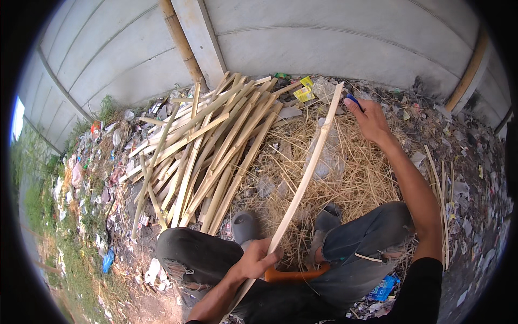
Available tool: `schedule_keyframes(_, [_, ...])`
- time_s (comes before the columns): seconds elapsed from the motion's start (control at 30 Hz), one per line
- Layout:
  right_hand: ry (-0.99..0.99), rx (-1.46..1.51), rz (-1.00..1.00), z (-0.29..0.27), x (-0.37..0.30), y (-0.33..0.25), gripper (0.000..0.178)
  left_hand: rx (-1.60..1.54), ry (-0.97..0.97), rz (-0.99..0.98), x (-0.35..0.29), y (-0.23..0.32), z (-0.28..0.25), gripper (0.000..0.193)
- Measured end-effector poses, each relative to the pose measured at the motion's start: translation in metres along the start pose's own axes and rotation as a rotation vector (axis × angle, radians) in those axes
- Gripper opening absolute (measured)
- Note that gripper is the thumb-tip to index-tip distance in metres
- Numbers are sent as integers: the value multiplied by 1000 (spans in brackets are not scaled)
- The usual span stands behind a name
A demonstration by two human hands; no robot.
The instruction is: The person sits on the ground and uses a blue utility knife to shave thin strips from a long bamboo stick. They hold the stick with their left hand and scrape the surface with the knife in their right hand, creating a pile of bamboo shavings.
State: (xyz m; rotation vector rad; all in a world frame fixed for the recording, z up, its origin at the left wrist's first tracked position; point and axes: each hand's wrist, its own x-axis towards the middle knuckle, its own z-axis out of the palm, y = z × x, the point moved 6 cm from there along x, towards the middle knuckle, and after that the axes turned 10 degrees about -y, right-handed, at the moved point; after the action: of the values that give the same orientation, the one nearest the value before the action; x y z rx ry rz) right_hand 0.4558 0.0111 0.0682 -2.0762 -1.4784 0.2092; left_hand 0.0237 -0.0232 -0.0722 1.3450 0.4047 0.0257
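A long pale split-bamboo strip (308,167) slants up across the middle, from beneath my left forearm to beside my right hand. My left hand (258,262) is closed round its lower part, between my knees. Up at the strip's far end, my right hand (371,120) is wrapped round a small blue-handled tool (353,101). The tool's working end is too small to make out, and I cannot tell whether it touches the strip. To the left lies a heaped pile of bamboo strips (237,129), some green-skinned, some pale.
Straw-like bamboo shavings (359,175) cover the ground ahead of my grey shoes (245,227). An orange seat edge (291,275) shows between my legs. Thin strips (443,200) lie at the right. Litter is scattered around. A grey panel wall (334,54) with bamboo poles (181,40) stands behind.
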Motion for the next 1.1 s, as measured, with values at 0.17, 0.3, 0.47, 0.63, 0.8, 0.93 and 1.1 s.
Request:
schedule_keyframes(0.17, [103, -39, -114, -7, -21, -9, 68, -26, -5, 1, -2, 0, -7, 15])
schedule_keyframes(0.3, [64, -53, -145, -10, -32, -30, 61, -49, -1, 10, -1, 0, -7, 16])
schedule_keyframes(0.47, [92, -212, -307, -12, -41, -66, 48, 1, 16, 45, 1, 17, -3, 12])
schedule_keyframes(0.63, [186, -330, -464, -1, -54, -95, 45, -46, 16, 76, 1, 20, -5, 18])
schedule_keyframes(0.8, [-262, -261, -420, 30, -60, -108, 50, -12, 26, 93, 0, 21, -6, 17])
schedule_keyframes(0.93, [-402, -146, -385, 52, -61, -105, 57, -115, 3, 21, -3, 1, -12, 14])
schedule_keyframes(1.1, [-160, -30, -122, 13, -20, -59, 66, -123, -87, 56, -7, -7, -6, 12])
